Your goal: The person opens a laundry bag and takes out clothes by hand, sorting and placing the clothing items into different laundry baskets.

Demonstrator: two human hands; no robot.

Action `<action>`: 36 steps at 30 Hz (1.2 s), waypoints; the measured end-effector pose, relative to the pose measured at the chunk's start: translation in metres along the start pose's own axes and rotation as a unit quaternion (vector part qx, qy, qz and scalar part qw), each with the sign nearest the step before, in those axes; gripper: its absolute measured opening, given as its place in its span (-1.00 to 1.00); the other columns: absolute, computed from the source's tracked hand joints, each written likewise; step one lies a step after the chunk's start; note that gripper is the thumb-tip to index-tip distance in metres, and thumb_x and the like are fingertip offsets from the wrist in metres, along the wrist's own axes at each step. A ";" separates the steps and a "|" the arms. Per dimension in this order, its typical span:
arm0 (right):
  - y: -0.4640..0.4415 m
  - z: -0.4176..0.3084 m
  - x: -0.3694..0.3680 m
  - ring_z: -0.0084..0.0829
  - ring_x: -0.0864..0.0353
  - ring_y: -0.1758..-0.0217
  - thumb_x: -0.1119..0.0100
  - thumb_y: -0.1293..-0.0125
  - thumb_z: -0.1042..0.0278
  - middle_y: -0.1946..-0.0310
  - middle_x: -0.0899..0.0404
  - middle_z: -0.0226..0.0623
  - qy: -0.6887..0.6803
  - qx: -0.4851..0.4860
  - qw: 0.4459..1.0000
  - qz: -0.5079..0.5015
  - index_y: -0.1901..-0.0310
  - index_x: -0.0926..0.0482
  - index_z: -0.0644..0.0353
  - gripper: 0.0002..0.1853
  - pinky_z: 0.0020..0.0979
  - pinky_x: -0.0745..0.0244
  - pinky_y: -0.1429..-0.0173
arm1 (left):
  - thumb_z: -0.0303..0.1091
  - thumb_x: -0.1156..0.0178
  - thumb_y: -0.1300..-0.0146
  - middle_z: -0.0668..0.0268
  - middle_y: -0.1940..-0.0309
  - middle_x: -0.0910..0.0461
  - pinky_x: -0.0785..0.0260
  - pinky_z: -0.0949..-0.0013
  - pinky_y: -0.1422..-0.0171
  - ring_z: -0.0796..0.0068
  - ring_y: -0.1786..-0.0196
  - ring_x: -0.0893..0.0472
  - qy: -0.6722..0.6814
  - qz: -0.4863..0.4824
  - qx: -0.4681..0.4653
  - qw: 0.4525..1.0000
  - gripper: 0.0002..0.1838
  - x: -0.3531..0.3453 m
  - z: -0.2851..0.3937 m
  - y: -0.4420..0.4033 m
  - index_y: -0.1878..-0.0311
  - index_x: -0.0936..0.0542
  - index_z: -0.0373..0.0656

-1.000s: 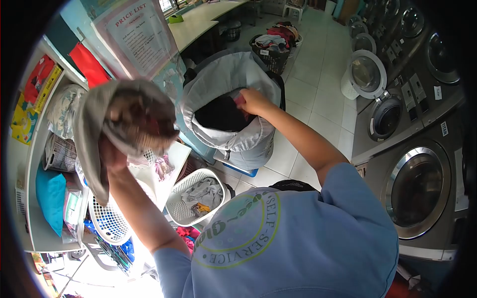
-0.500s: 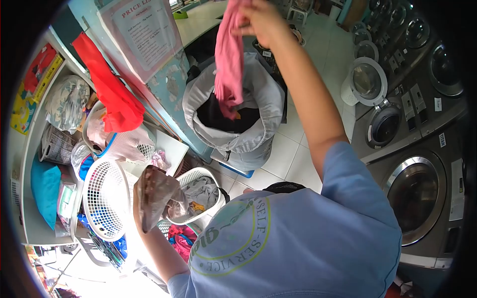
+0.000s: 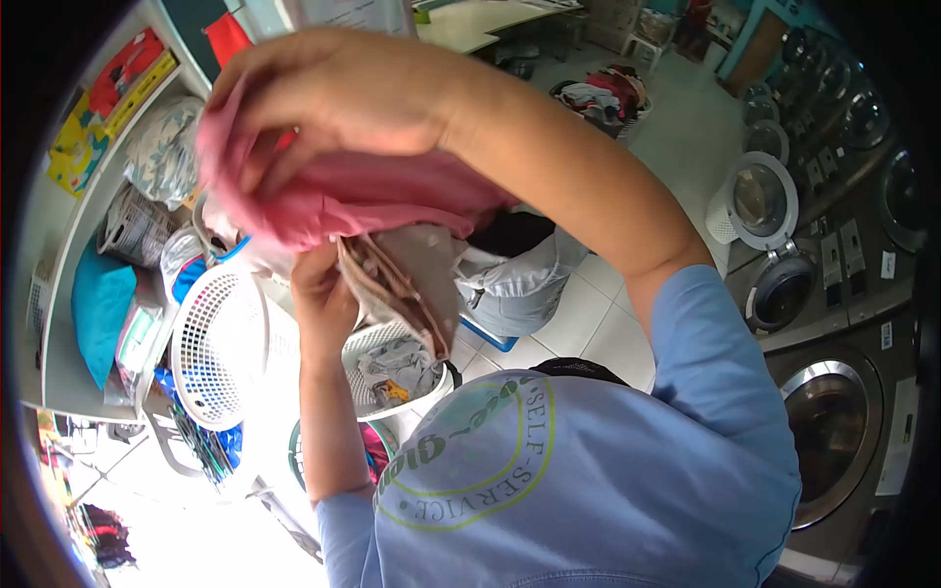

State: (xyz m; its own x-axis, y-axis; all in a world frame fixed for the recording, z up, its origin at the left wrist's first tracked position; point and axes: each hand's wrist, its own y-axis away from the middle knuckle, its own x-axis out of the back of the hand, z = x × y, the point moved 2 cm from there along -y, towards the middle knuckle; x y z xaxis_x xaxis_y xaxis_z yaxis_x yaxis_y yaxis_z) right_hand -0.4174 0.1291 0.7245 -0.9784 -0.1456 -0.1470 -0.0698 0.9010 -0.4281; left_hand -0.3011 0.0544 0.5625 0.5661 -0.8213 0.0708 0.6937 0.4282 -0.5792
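High in the head view, my right hand (image 3: 338, 93) is closed on a pink garment (image 3: 392, 186), its fingers slightly smeared by motion. The garment stretches across toward my left hand (image 3: 323, 294). That hand grips a pale beige cloth piece (image 3: 421, 255) with brown folded edges, just under the pink garment; its exact kind is unclear. Behind the cloth stands a grey laundry bag (image 3: 520, 294) with dark fabric in its mouth. Below my left hand is a white basket (image 3: 358, 343) holding grey clothes.
A white perforated basket (image 3: 221, 348) stands at left beside a shelf (image 3: 59, 323) of bagged items. Front-loading washers (image 3: 833, 421) line the right side, one door (image 3: 760, 201) swung out. Farther back is a heaped laundry basket (image 3: 603, 98). A person (image 3: 694, 24) stands in the distance.
My right hand has brought the pink garment from above the grey bag leftward and nearer, over my left hand. The beige cloth in my left hand has lifted and spread. The view has shifted.
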 end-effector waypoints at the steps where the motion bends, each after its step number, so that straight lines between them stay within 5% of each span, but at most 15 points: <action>1: 0.000 0.007 -0.016 -0.41 -0.58 0.21 -0.04 -0.23 0.47 0.25 -0.56 -0.24 0.008 -0.010 0.997 -0.075 0.17 -0.48 0.29 -0.84 -0.38 -0.54 0.11 | -0.67 -0.12 -0.07 0.12 -0.08 -0.40 -0.25 0.45 -0.15 0.46 -0.07 -0.44 0.085 0.000 0.093 0.992 -0.66 0.003 -0.010 0.004 0.05 -0.55 -0.22; 2: 0.005 0.003 -0.036 -0.41 -0.57 0.20 -0.10 -0.20 0.44 0.23 -0.55 -0.17 0.029 -0.004 0.997 -0.068 0.12 -0.47 0.36 -0.77 -0.39 -0.55 0.14 | -0.64 -0.10 -0.10 0.15 0.03 -0.50 -0.24 0.38 -0.17 0.40 -0.06 -0.45 -0.022 0.083 0.028 0.996 -0.65 0.007 -0.008 0.001 0.00 -0.52 -0.21; 3: -0.003 0.009 -0.043 -0.43 -0.51 0.08 -0.09 -0.25 0.24 0.16 -0.54 -0.28 0.065 0.109 0.984 -0.123 0.07 -0.48 0.25 -0.70 -0.40 -0.50 0.08 | -0.57 -0.08 -0.14 0.15 0.03 -0.49 -0.25 0.34 -0.16 0.34 -0.05 -0.45 -0.229 0.079 0.014 0.970 -0.68 0.017 -0.005 0.006 0.00 -0.51 -0.19; 4: 0.005 0.002 -0.052 -0.43 -0.49 0.05 -0.08 -0.25 0.14 0.13 -0.54 -0.33 0.053 0.073 0.989 -0.118 0.04 -0.48 0.19 -0.66 -0.40 -0.48 0.05 | -0.50 -0.05 -0.18 0.15 0.03 -0.49 -0.25 0.29 -0.16 0.28 -0.03 -0.45 -0.425 0.070 -0.001 0.903 -0.70 0.036 -0.003 0.012 -0.01 -0.50 -0.17; 6: 0.018 0.001 -0.072 -0.43 -0.48 0.04 -0.05 -0.24 0.00 0.09 -0.53 -0.39 0.041 0.049 0.986 -0.152 0.01 -0.49 0.09 -0.60 -0.39 -0.44 0.00 | -0.35 -0.13 -0.23 0.20 0.09 -0.48 -0.25 0.42 -0.16 0.40 -0.01 -0.45 -0.078 0.234 0.013 0.969 -0.64 0.127 -0.095 0.034 -0.06 -0.38 -0.23; 9: 0.028 0.003 -0.068 -0.43 -0.49 0.04 -0.10 -0.19 -0.04 0.11 -0.55 -0.37 0.149 0.007 0.982 -0.117 0.01 -0.51 0.04 -0.57 -0.36 -0.40 -0.01 | -0.37 -0.13 -0.22 0.20 0.07 -0.47 -0.26 0.41 -0.16 0.39 -0.01 -0.45 0.086 0.301 0.013 0.950 -0.63 0.138 -0.038 0.049 -0.08 -0.37 -0.24; 24: 0.033 0.038 -0.005 -0.40 -0.50 0.07 -0.08 -0.20 -0.03 0.14 -0.56 -0.35 0.238 -0.013 0.971 -0.027 0.03 -0.51 0.04 -0.59 -0.34 -0.41 0.01 | -0.49 -0.15 -0.17 0.20 -0.04 -0.43 -0.30 0.38 -0.14 0.39 -0.04 -0.46 0.042 0.291 0.171 0.940 -0.55 0.176 -0.042 0.125 -0.15 -0.34 -0.29; 29: 0.039 0.051 -0.004 -0.39 -0.50 0.07 -0.08 -0.20 -0.03 0.14 -0.56 -0.34 0.245 -0.019 0.969 -0.022 0.03 -0.51 0.05 -0.59 -0.33 -0.41 0.01 | -0.56 -0.14 -0.15 0.21 -0.06 -0.43 -0.31 0.38 -0.14 0.40 -0.04 -0.47 -0.033 0.241 0.161 0.956 -0.54 0.163 -0.048 0.133 -0.15 -0.34 -0.30; 36: 0.039 0.048 -0.008 -0.37 -0.51 0.09 -0.07 -0.20 -0.02 0.16 -0.56 -0.33 0.257 -0.029 0.966 -0.007 0.04 -0.51 0.05 -0.60 -0.33 -0.42 0.02 | -0.32 -0.05 -0.28 0.25 0.01 -0.49 -0.26 0.44 -0.05 0.46 0.04 -0.45 -0.166 0.239 0.275 0.916 -0.63 0.211 -0.104 0.163 -0.10 -0.41 -0.28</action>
State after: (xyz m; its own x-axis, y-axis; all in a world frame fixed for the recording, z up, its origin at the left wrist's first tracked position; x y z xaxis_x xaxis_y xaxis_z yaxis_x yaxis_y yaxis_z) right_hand -0.4030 0.1456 0.6661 -0.9436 0.0505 0.3271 -0.0805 0.9236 -0.3748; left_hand -0.1148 -0.0885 0.3985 0.9045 -0.3696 0.2128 0.3994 0.9091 -0.1185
